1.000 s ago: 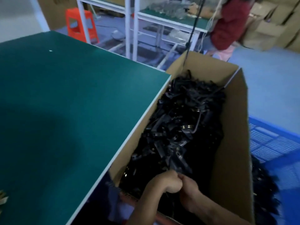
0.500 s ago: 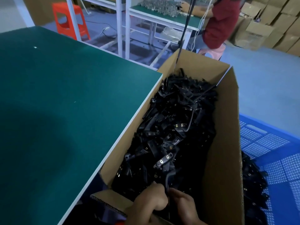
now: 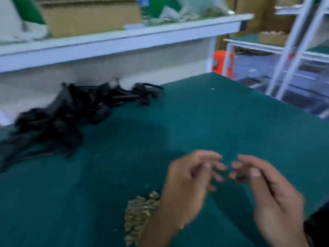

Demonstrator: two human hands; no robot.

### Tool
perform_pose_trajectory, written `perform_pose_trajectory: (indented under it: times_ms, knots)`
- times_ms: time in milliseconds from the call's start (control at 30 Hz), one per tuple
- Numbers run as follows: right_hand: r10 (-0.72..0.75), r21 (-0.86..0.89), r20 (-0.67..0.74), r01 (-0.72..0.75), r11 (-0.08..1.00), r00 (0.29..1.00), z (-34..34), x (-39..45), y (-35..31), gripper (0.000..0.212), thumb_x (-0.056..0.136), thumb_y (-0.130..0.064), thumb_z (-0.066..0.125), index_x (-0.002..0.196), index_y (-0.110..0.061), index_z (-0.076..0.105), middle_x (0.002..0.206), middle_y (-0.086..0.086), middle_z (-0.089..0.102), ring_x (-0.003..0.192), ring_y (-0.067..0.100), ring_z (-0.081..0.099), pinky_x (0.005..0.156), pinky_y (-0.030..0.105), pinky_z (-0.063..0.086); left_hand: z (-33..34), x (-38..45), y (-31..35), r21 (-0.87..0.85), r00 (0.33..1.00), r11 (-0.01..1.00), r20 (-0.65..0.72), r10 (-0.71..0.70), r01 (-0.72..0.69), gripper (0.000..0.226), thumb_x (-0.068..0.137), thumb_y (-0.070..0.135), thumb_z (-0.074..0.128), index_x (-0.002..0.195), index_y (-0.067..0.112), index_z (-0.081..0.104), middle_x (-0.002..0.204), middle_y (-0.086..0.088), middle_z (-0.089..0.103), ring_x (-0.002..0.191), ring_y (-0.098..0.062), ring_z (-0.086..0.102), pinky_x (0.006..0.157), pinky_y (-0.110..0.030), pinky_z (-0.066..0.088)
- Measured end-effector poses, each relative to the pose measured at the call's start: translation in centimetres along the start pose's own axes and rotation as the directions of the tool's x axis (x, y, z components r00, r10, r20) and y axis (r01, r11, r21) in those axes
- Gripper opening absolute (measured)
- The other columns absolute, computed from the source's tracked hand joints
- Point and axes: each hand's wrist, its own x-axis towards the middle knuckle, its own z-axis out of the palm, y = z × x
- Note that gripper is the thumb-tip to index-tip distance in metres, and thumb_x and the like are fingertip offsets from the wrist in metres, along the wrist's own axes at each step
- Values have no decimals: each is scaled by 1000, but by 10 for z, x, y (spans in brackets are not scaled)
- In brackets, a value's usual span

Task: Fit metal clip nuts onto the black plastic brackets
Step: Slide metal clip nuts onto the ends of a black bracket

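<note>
Clip nuts sit in a brassy heap just beside your left hand, on its outer side and partly hidden by the wrist, so you can likely pick one up without reaching. The black plastic brackets lie in a loose pile well away to the far left of both hands, toward the back edge of the green surface; that looks like a stock pile you draw from one piece at a time.

Your hands hover above the surface, close together but not touching, fingertips facing each other across a narrow gap. The left hand's fingers are loosely curled, the right hand likewise. Motion blur smears both. Something small and dark seems to sit at the right fingertips, yet you cannot tell whether either hand is pinching a part or holds nothing.
</note>
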Motion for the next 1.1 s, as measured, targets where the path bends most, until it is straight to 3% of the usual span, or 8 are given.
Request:
perform_pose_trajectory:
  times_ms: [133, 267, 400, 467, 633, 767, 933, 1100]
  knots:
    - [69, 34, 460, -95, 995, 885, 108, 51, 13, 29, 108, -4, 38, 92, -11, 62, 75, 10, 70, 67, 20, 63, 64, 26, 50, -119, 6, -22, 14, 765, 998, -642, 57, -63, 29, 96, -10, 46, 86, 7, 67, 63, -3, 59, 49, -14, 44, 43, -23, 35]
    - [332, -123, 571, -321, 939, 751, 210, 105, 50, 29, 107, -7, 29, 84, -10, 46, 62, 10, 66, 57, 20, 57, 54, 29, 43, -174, -9, -57, -26, 535, 1000, -845, -18, -8, 31, 99, -1, 46, 80, 15, 65, 62, -3, 45, 51, -14, 33, 43, -29, 30]
    - [505, -130, 298, -490, 862, 810, 282, 157, 91, 30, 98, -13, 30, 69, -13, 39, 50, 5, 44, 44, 20, 40, 42, 27, 30, -183, -5, -75, -4, 576, 999, -817, -27, 41, 33, 99, 1, 47, 77, 18, 65, 57, 3, 37, 49, -14, 26, 46, -30, 24]
    - [641, 32, 160, -653, 757, 751, 307, 183, 108, 30, 101, -18, 29, 76, -11, 44, 58, 6, 46, 43, 17, 42, 37, 22, 31, -184, 1, -77, 47, 606, 996, -795, -7, 74, 32, 98, 3, 50, 76, 20, 67, 55, 6, 37, 50, -15, 29, 51, -33, 26]
    - [808, 197, 299, -861, 468, 508, 347, 237, 127, 35, 106, -42, 45, 102, -9, 54, 84, 20, 70, 54, 17, 57, 38, 19, 48, -180, 9, -81, 127, 625, 985, -780, 28, 114, 32, 92, 1, 55, 72, 21, 69, 47, 4, 39, 44, -15, 30, 49, -22, 24]
    - [843, 192, 299, -893, 406, 447, 355, 247, 129, 27, 103, -22, 50, 123, -7, 60, 78, 12, 69, 45, 10, 54, 34, 14, 39, -179, 10, -78, 121, 614, 982, -789, 6, 146, 34, 90, -3, 57, 69, 21, 70, 45, 2, 40, 44, -15, 30, 49, -21, 23]
    - [717, 90, 54, -719, 689, 695, 331, 249, 114, 19, 96, -12, 51, 102, 0, 65, 60, 11, 67, 37, 16, 54, 34, 19, 38, -176, 8, -70, 166, 617, 974, -786, 35, 156, 33, 89, -1, 59, 68, 22, 69, 43, 7, 39, 41, -6, 28, 40, -17, 24]
    - [411, -1, 10, -411, 911, 911, 281, 260, 72, 27, 96, -23, 60, 79, -5, 72, 42, 0, 52, 33, 12, 42, 36, 19, 31, -173, 5, -66, 176, 641, 972, -766, 35, 157, 35, 91, 0, 57, 69, 25, 68, 45, 8, 41, 40, -5, 29, 39, -16, 25]
